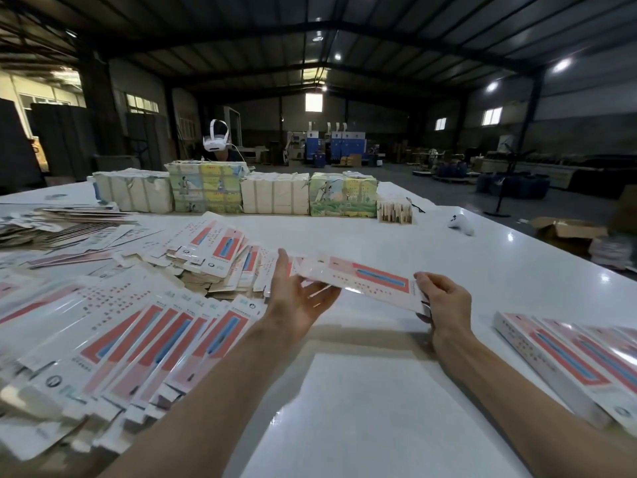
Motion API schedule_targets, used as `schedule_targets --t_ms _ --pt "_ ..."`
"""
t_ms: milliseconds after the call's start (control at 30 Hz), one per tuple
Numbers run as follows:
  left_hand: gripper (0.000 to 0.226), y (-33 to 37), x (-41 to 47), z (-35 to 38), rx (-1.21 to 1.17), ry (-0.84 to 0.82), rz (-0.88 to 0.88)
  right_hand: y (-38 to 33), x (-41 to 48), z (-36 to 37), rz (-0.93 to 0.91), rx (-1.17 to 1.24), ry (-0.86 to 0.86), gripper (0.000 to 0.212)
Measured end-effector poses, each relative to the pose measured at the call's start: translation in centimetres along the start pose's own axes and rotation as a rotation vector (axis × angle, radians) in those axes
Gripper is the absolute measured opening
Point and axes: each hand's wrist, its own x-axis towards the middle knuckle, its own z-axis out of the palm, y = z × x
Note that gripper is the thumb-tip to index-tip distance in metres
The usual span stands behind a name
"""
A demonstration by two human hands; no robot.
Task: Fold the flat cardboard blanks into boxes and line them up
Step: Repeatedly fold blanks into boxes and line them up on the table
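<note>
I'm holding one blank [362, 277] above the table [379, 408], centre of view, printed face up, slanting from upper left to lower right. Right hand [444, 301] is pinching its right end, thumb on top and fingers curled under the edge. Left hand [300, 298] is lying palm-up under the left end with fingers straight and spread, supporting rather than clamping. One finger is pointing up past the far edge. As far as I can tell, the blank isn't touching the table.

Flat blanks [138, 326] are fanning out in overlapping rows on my left, covering that side down to the near edge. A looser heap [213, 250] is lying behind them, just left of the left hand. Folded boxes [568, 357] are lying side by side at the right edge with long sides touching, apart from the right hand.

At the far side of the table, wrapped bundles [206, 191] are standing in a row, some plain, some with printed pictures. A small stack [394, 210] is sitting at the row's right end. A white controller [462, 224] is lying right of that, on its own. A person [217, 139] wearing a white headset is showing behind the bundles. An open carton [565, 229] is sitting on the floor past the table's right edge.
</note>
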Motion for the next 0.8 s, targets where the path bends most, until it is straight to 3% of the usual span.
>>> schedule_targets --t_ms 133,233,400,467,633,800 --pt "0.061 -1.6 -0.4 1.3 0.279 -0.134 0.051 0.0 -0.2 0.0 -0.041 0.013 -0.043 0.014" --pt "0.045 -3.0 -0.1 1.2 0.332 -0.108 0.125 0.0 -1.8 0.6 -0.132 -0.106 -0.370 0.014" --pt "0.040 -2.1 -0.4 -0.6 0.083 -0.140 0.123 0.0 -4.4 1.8 -0.285 -0.289 -0.839 0.024" --pt "0.046 -1.9 -0.9 -0.7 0.109 -0.096 0.047 -0.1 -4.7 1.9 -0.361 -0.331 -0.791 0.026" --pt "0.079 -2.8 -1.4 0.1 0.282 -0.196 -0.185 -0.3 -3.3 1.3 -0.850 -0.608 -0.253 0.014" --pt "0.060 -3.2 -0.9 0.2 0.542 -0.204 -0.187 0.0 -1.9 1.5 -0.834 -0.796 -0.335 0.038"
